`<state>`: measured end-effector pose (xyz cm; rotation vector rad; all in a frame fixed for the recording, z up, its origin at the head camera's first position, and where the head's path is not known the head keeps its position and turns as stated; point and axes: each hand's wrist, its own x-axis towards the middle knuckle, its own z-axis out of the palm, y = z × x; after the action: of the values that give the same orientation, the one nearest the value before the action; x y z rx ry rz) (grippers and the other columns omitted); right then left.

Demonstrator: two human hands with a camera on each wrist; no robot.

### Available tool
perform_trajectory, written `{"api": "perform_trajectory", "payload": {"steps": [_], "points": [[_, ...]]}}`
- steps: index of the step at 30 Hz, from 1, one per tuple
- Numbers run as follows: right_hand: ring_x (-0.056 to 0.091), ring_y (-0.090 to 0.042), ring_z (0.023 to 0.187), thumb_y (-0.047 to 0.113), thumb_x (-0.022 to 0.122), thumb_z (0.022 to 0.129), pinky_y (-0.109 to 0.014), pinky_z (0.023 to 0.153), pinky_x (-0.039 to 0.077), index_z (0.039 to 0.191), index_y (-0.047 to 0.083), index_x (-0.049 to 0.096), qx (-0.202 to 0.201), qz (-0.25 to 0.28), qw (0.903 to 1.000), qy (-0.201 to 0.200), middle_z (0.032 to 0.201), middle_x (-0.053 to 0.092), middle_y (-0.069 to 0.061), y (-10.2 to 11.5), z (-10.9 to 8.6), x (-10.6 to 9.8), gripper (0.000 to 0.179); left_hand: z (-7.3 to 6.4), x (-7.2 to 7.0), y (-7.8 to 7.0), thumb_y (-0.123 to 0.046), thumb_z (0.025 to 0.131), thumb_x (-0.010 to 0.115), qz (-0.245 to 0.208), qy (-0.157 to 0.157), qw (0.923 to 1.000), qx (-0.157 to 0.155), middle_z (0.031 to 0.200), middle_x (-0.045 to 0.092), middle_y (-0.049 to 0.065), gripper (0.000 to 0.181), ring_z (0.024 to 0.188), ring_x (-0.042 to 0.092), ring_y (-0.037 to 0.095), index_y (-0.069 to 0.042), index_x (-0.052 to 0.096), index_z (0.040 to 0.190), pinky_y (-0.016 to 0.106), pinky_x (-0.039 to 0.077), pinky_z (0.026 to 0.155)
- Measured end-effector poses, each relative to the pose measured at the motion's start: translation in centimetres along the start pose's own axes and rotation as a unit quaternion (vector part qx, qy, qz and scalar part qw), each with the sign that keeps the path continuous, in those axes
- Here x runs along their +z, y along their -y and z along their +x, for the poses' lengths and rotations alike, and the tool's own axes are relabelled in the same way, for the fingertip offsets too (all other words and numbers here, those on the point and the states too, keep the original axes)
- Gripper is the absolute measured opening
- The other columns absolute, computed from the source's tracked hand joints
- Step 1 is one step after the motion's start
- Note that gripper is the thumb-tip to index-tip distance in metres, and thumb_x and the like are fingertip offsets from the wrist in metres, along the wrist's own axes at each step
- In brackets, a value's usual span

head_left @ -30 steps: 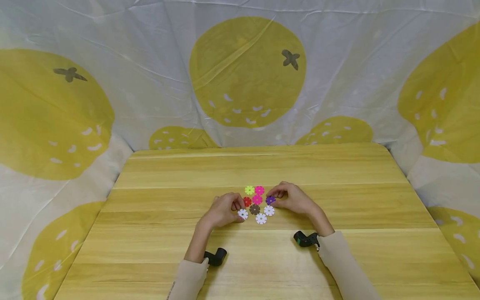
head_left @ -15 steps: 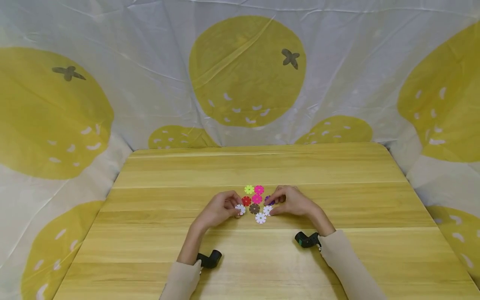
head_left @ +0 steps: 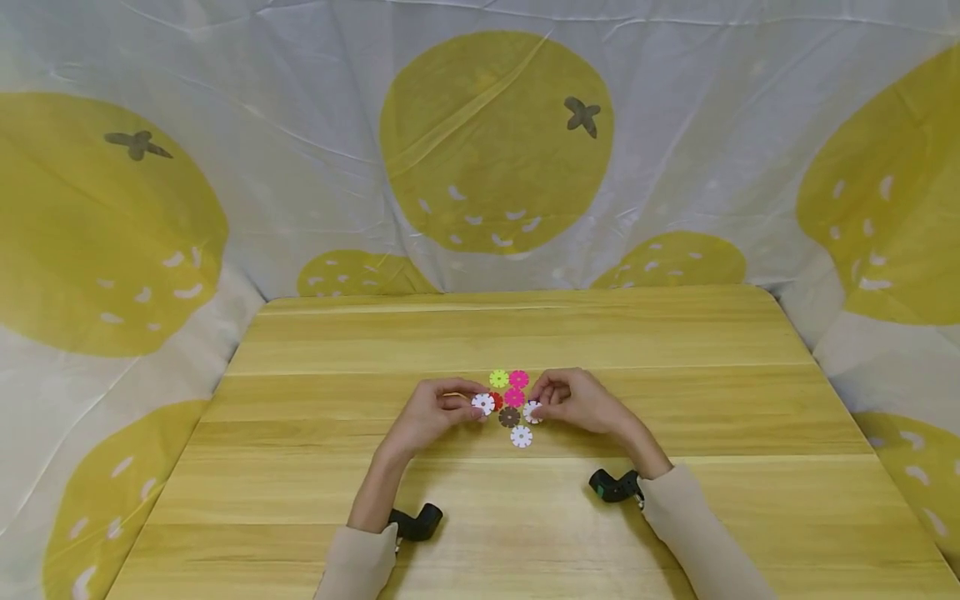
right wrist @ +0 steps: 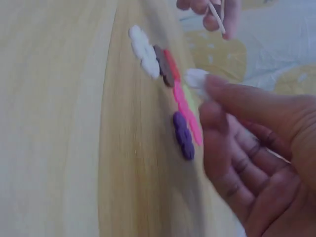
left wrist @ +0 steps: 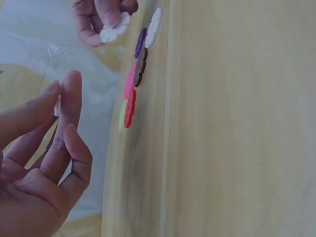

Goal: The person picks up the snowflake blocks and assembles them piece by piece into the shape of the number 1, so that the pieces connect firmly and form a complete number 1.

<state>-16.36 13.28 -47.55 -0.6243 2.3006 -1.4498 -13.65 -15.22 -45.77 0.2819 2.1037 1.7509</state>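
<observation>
The left hand pinched a white disc between thumb and fingertips; the right hand pinched a second white disc in the same way. The two faced each other with a gap between.

Behind them hung a pale cloth printed with big yellow fruit. In front of it stood a wood-grain bench, its far edge against the folds. The person wore beige sleeves, and a small black camera sat at each wrist, one on the left and one on the right.

Both pinched discs were off the bench. The rest, thin and notched around the rim, lay flat between the hands: a lime disc and a pink disc farthest away, then a red disc beside another pink disc, next a brown disc, and nearest the person a third white disc. A purple disc, mostly hidden by the right hand from above, lay near the pink ones.
</observation>
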Motion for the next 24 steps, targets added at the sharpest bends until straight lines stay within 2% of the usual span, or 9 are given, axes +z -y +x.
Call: {"api": "perform_trajectory", "payload": {"steps": [4, 9, 13, 21, 24], "points": [[0.071, -0.031, 0.079, 0.012, 0.079, 0.092, -0.031, 0.068, 0.06, 0.106, 0.007, 0.076, -0.001, 0.067, 0.9973, -0.03, 0.087, 0.074, -0.01, 0.7, 0.0, 0.7, 0.016, 0.1, 0.3, -0.2, 0.0, 0.094, 0.073, -0.014, -0.006, 0.9999, 0.0, 0.103, 0.074, 0.032, 0.035, 0.104, 0.074, 0.043, 0.004, 0.069, 0.128, 0.026, 0.055, 0.08], [0.071, -0.044, 0.085, 0.014, 0.079, 0.093, -0.037, 0.071, 0.061, 0.109, 0.006, 0.076, -0.017, 0.102, 0.9934, -0.049, 0.089, 0.076, -0.012, 1.7, 0.2, 1.8, 0.018, 0.3, 0.5, -0.3, 0.002, 0.091, 0.075, -0.029, -0.018, 0.9993, 0.011, 0.117, 0.074, 0.026, 0.036, 0.099, 0.077, 0.024, 0.005, 0.07, 0.126, 0.024, 0.059, 0.083], [0.071, -0.036, 0.083, 0.016, 0.078, 0.094, -0.035, 0.071, 0.06, 0.108, 0.009, 0.075, -0.032, 0.087, 0.9933, -0.068, 0.09, 0.074, -0.009, 1.8, 0.3, 2.4, 0.017, 0.4, 0.4, -0.3, 0.004, 0.09, 0.076, -0.033, -0.021, 0.9989, 0.026, 0.125, 0.072, 0.025, 0.035, 0.099, 0.077, 0.018, 0.006, 0.071, 0.124, 0.027, 0.061, 0.085], [0.073, -0.022, 0.085, 0.013, 0.076, 0.095, -0.028, 0.075, 0.061, 0.112, 0.008, 0.074, -0.051, 0.096, 0.99, -0.09, 0.097, 0.076, -0.012, 1.6, 0.4, 3.0, 0.018, 0.4, 0.3, -0.4, 0.006, 0.091, 0.074, -0.039, -0.016, 0.9985, 0.034, 0.125, 0.071, 0.028, 0.033, 0.092, 0.078, 0.014, 0.008, 0.071, 0.124, 0.035, 0.062, 0.087], [0.076, -0.02, 0.085, 0.012, 0.075, 0.095, -0.034, 0.078, 0.063, 0.114, 0.007, 0.077, -0.054, 0.107, 0.9883, -0.094, 0.1, 0.078, -0.013, 1.7, 0.3, 3.1, 0.019, 0.5, 0.3, -0.5, 0.006, 0.091, 0.073, -0.038, -0.016, 0.9987, 0.031, 0.126, 0.07, 0.028, 0.033, 0.091, 0.078, 0.012, 0.008, 0.071, 0.124, 0.04, 0.062, 0.089]]}}
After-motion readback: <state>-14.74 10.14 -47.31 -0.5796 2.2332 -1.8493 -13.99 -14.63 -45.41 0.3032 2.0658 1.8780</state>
